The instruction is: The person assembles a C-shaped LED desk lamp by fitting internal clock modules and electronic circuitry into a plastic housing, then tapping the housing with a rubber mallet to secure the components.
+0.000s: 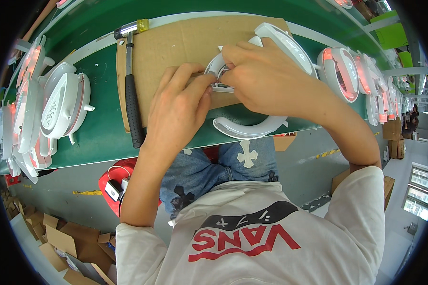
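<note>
A white curved plastic housing (214,65) lies between my hands on a cardboard sheet (180,45), with thin wires and a small part in its opening. My left hand (178,99) is closed on its near left edge, thumb and index finger meeting at the opening. Reaching in from the right, my right hand (261,78) has its fingers curled and pressed together over the wires; what they pinch is hidden. Beyond that hand, a white oval cover (286,45) leans across the cardboard's right edge. A separate white curved piece (249,129) rests at the table's near edge.
Left of the cardboard's middle lies a hammer (132,99) with a black grip and a yellow-tipped head. Several white oval units stand stacked on the left (64,102) and right (340,73) of the green table (104,123), some glowing red. Open cardboard boxes (76,237) sit on the floor.
</note>
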### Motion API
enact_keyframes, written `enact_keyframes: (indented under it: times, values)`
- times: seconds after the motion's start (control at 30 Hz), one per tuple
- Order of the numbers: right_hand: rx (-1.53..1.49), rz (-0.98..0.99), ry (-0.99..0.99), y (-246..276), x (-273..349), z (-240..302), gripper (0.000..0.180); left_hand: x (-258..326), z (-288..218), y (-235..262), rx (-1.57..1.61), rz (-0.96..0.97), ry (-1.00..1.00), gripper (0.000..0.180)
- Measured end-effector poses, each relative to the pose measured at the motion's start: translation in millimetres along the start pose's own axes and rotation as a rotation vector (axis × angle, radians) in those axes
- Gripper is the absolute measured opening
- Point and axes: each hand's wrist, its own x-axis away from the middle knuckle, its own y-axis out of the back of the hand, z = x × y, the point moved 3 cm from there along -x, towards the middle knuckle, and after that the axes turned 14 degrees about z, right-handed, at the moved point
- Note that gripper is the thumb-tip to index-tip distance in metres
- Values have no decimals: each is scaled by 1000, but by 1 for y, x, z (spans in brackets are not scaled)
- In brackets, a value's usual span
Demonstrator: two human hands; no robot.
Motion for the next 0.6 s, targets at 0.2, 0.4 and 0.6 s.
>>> enact_keyframes:
  times: [0.2,0.4,0.6]
  values:
    - [-35,-68,-1,-6,3,-1,15,1,-13,-2,-108,14,81,22]
    - [-66,-53,5,-1,1,-3,13,-2,-12,-2,-70,33,80,21]
    - [34,8,-23,0,-1,5,19,5,-5,-2,73,-21,62,18]
